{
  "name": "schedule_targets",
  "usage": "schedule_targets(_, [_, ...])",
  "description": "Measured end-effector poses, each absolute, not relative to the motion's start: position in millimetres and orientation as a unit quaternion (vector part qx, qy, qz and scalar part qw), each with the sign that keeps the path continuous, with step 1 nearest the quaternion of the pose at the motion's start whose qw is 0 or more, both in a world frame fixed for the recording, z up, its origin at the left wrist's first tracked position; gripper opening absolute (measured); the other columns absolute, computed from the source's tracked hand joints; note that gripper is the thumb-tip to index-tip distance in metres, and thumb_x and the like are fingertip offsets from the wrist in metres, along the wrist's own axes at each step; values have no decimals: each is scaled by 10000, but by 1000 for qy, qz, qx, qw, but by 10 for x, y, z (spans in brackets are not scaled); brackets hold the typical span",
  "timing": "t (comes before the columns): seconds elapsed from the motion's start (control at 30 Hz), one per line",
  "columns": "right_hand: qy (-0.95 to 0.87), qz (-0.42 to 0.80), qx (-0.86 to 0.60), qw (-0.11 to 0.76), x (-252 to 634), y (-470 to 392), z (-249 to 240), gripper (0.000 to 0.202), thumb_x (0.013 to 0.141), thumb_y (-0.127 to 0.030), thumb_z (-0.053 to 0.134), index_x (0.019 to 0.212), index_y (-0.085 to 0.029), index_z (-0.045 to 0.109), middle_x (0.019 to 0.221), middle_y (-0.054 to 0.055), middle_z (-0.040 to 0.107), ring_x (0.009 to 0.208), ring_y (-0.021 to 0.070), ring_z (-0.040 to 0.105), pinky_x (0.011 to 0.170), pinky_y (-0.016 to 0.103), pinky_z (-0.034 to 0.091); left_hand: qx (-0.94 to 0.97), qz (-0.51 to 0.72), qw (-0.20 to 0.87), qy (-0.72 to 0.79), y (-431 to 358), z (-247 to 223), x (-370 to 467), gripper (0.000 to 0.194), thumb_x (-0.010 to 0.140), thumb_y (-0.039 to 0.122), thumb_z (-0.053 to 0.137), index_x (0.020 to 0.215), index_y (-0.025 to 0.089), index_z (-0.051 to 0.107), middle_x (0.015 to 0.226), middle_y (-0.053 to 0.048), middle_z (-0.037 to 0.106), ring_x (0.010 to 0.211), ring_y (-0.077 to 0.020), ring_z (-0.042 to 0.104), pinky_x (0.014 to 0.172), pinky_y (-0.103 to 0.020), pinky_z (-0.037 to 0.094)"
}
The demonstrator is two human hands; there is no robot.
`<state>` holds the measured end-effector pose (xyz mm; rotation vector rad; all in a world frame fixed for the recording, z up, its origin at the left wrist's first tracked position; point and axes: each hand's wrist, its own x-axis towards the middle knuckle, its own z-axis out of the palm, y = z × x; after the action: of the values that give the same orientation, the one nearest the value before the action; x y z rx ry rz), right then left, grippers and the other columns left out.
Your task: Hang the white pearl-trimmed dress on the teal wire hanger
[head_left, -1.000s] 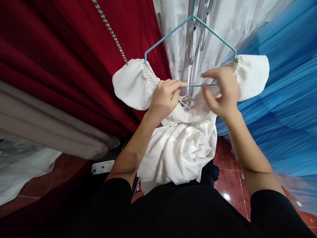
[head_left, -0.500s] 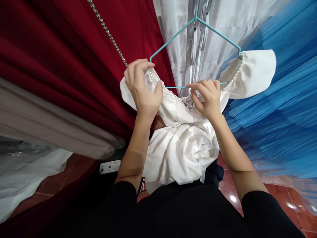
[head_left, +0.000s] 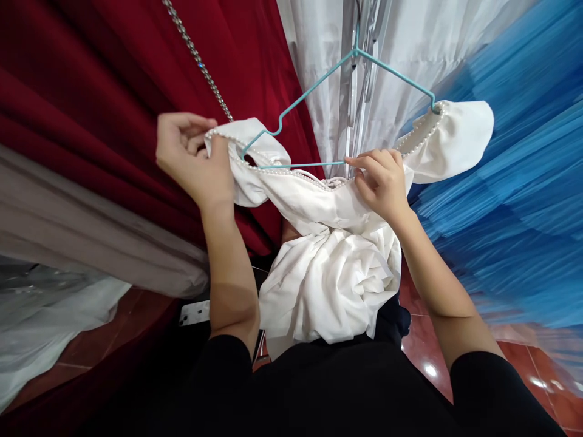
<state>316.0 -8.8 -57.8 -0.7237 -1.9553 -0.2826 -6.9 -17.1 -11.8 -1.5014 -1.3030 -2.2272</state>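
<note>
A white dress (head_left: 319, 267) with pearl-beaded edges and puffed sleeves hangs bunched in front of me. My left hand (head_left: 195, 155) pinches the beaded edge of its left sleeve and holds it stretched outward, beyond the hanger's end. The thin turquoise hanger (head_left: 314, 81) passes through the neckline, and its left corner lies inside that sleeve. Its right shoulder sits in the opposite sleeve (head_left: 464, 139). With curled fingers, my right hand (head_left: 380, 181) grips the hanger's bottom bar near the middle, beside the bodice.
Red fabric (head_left: 255, 54) with a beaded strand (head_left: 200, 60) hangs at left, grey-beige fabric (head_left: 91, 224) below it. Blue tulle (head_left: 514, 218) fills the right. White cloth (head_left: 419, 36) and a metal rail hang behind. A phone (head_left: 195, 312) lies low left, above red floor tiles.
My left hand has moved left, drawing the sleeve edge outward past the hanger's left corner. The hanger has tipped down slightly on that side. My right hand stays on the bar.
</note>
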Motion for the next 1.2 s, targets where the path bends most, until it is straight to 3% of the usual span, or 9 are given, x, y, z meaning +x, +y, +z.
schedule_targets(0.17, [-808, -93, -298, 500, 3103, -88, -613, 331, 1000, -146, 541, 1244, -295, 707, 1069, 1, 750, 960, 211, 662, 952, 413, 434, -526, -635, -23, -564, -374, -630, -208, 168, 814, 29, 760, 887, 170, 702, 774, 50, 708, 737, -127, 719, 692, -261, 587])
schedule_targets(0.3, [-812, -72, -320, 483, 3075, -73, -636, 350, 1015, -176, 513, 1280, -301, 705, 1110, 13, 747, 1006, 230, 668, 996, 448, 449, -670, -557, 21, -490, -558, -848, 137, 72, 892, 147, 748, 934, 193, 786, 871, -13, 803, 751, -165, 753, 716, -286, 594])
schedule_targets(0.43, [-818, -72, -321, 472, 3104, -85, -617, 357, 1024, -195, 508, 1310, -297, 695, 1152, 22, 743, 1045, 239, 671, 1037, 473, 458, -795, -518, 77, -307, -609, -674, 536, 138, 1011, 133, 710, 1027, 239, 797, 1020, -9, 842, 928, -191, 796, 881, -340, 593])
schedule_targets(0.57, [-821, -76, -317, 469, 3152, -152, -574, 315, 1060, -228, 504, 1300, -295, 698, 1147, 19, 746, 1034, 227, 678, 1063, 482, 464, -772, -559, 88, -290, -454, -392, 749, 154, 985, 122, 729, 997, 264, 788, 1153, -3, 819, 1092, -233, 766, 1004, -413, 560])
schedule_targets(0.63, [-824, -74, -322, 460, 3164, -187, -557, 309, 1074, -260, 504, 1313, -295, 696, 1170, 26, 749, 1052, 232, 680, 1088, 501, 465, -769, -553, 44, -317, -369, -345, 805, 171, 963, 99, 713, 993, 251, 784, 1174, -16, 807, 1108, -239, 756, 996, -410, 562])
schedule_targets(0.77, [-828, -51, -316, 460, 3210, -207, -499, 304, 1092, -325, 490, 1322, -293, 686, 1230, 44, 753, 1148, 260, 694, 1089, 533, 502, -739, -565, 3, -366, -311, -426, 859, 219, 935, 56, 685, 1041, 221, 783, 1025, -4, 819, 976, -214, 767, 906, -359, 553])
schedule_targets(0.93, [-693, -149, -340, 619, 3475, -87, -277, 209, 1088, -417, 573, 1220, -298, 683, 1178, 117, 699, 1192, 304, 634, 1095, 564, 506, -743, -539, 34, -394, -356, -470, 834, 226, 950, 86, 672, 1056, 236, 804, 1034, 3, 821, 982, -213, 759, 924, -364, 518])
schedule_targets(1.03, [-651, -206, -354, 639, 3691, 45, -163, 258, 1017, -483, 707, 1184, -288, 685, 1156, 152, 656, 1152, 321, 603, 1054, 552, 510, -750, -515, 29, -414, -375, -452, 819, 232, 956, 106, 658, 1071, 244, 805, 1057, -1, 816, 997, -221, 752, 936, -377, 514])
schedule_targets(1.2, [-679, -172, -388, 598, 3920, 182, -77, 45, 1021, -311, 703, 1060, -301, 683, 1042, 115, 696, 1026, 293, 621, 945, 492, 502, -754, -501, 22, -424, -404, -450, 816, 254, 949, 99, 643, 1076, 249, 803, 1067, -9, 801, 1018, -232, 732, 954, -388, 496])
